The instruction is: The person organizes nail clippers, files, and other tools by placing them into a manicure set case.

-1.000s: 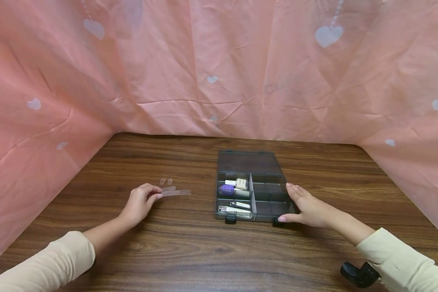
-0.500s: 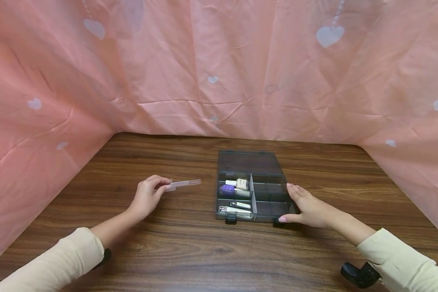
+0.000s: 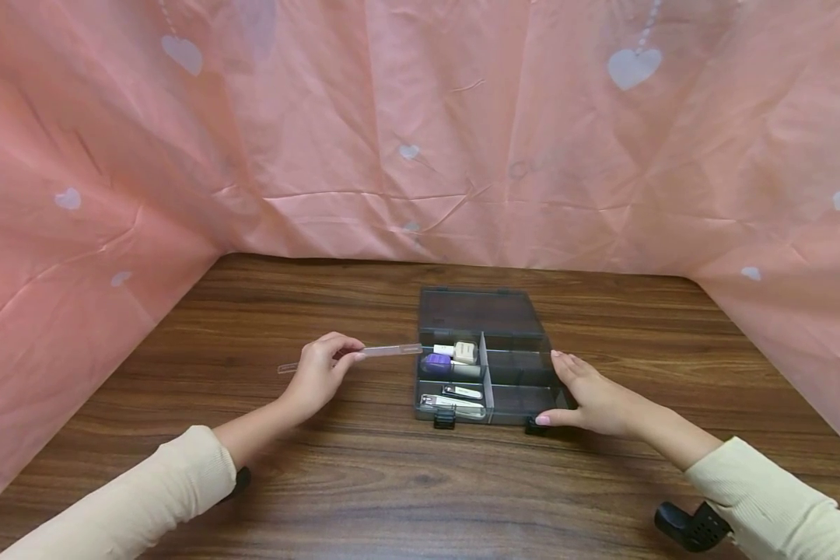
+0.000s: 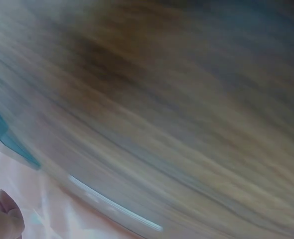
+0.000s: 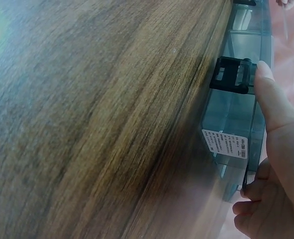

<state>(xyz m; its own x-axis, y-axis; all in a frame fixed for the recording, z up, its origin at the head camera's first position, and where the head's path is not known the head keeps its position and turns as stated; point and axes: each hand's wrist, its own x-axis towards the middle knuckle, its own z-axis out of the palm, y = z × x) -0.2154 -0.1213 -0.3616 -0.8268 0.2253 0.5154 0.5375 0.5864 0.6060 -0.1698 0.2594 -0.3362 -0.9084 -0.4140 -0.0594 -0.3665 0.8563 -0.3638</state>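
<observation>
Between the thumb and fingers of my left hand, a thin clear plastic strip is pinched, its right end at the left edge of a smoky compartment box. Another clear strip end shows left of that hand; whether it belongs to the same piece I cannot tell. A clear strip also crosses the blurred left wrist view. My right hand grips the box's front right corner, thumb by the latch. Inside are a purple nail polish bottle, a cream one and nail clippers.
The box's lid lies back behind it, and its right compartments hold nothing visible. Brown wooden tabletop surrounds the box. Pink curtain with heart prints hangs behind and at both sides.
My left hand has moved right and slightly up with the clear strip, toward the box. The small clear pieces seen earlier beyond the hand are no longer visible. My right hand and the box have stayed put.
</observation>
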